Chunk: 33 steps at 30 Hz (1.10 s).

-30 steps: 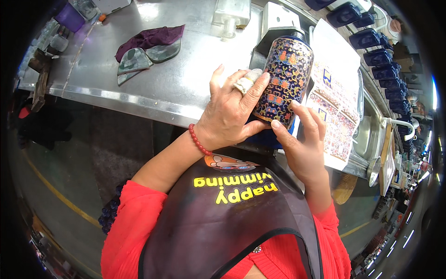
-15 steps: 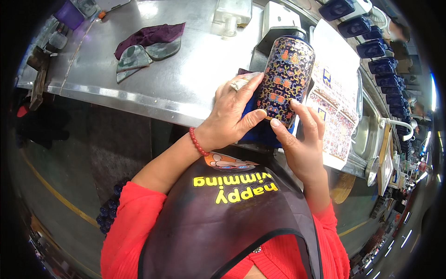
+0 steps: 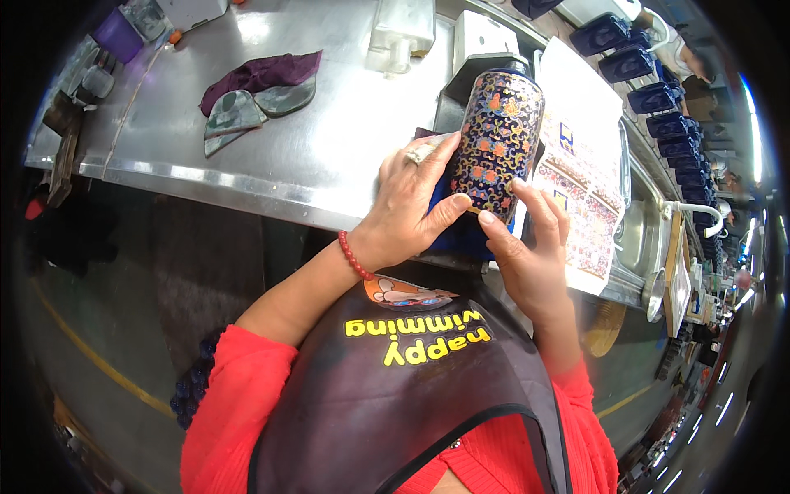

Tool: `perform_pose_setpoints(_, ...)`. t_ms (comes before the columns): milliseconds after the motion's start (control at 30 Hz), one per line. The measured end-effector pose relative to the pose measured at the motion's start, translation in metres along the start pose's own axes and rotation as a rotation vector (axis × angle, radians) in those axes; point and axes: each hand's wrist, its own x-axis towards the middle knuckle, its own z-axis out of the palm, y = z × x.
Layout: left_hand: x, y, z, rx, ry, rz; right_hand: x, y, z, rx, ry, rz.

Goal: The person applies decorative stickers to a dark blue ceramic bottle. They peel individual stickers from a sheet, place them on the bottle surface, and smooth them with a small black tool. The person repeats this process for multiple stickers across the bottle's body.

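A dark blue bottle (image 3: 499, 132) with a dense floral pattern lies tilted on a dark support, its neck pointing away from me. My left hand (image 3: 415, 185) holds its left side, fingers along the wall and thumb at the lower end. A whitish wrap (image 3: 424, 151) sits on one of those fingers. On the lower right edge of the bottle, my right hand (image 3: 533, 247) rests its index fingertip, with the thumb bent in by the bottom rim. Right of the bottle lies a white sheet (image 3: 586, 99) beside printed floral pattern sheets (image 3: 576, 235).
A purple cloth (image 3: 263, 72) and grey-green curved pads (image 3: 234, 114) lie on the metal table (image 3: 156, 132). A clear square bottle (image 3: 401, 33) and a white box (image 3: 485, 39) stand farther back. Rows of blue bottles (image 3: 654, 97) and a sink (image 3: 634, 239) are at the right.
The whole view has shifted slightly, so the bottle and sheets appear a little farther left. Both hands keep nearly the same places on the bottle.
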Motion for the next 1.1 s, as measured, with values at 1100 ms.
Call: perform_pose_setpoints(1100, 0.002, 0.004, -0.006, -0.109, -0.040, -0.044, -0.019, 0.017, 0.010, 0.164, 0.126, 0.085)
